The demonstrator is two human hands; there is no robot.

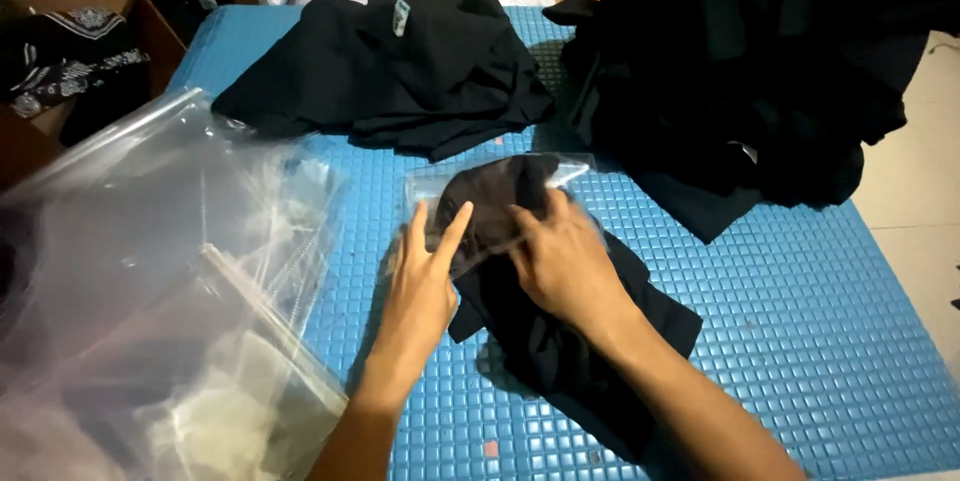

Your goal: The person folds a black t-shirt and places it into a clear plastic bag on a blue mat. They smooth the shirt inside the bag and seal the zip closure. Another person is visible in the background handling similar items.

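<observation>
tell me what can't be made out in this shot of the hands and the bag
Head view only:
- Folded black garment: its top end is blurred inside the clear bag, its middle covered by the right hand.
- Left hand: palm side hidden, facing down.
- Pile of clear bags: cut off by the left and bottom edges.

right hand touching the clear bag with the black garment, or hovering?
Touching. The head view shows the right hand lying flat on the clear plastic bag, fingers pressed into the film over the black garment, with no gap.
</observation>
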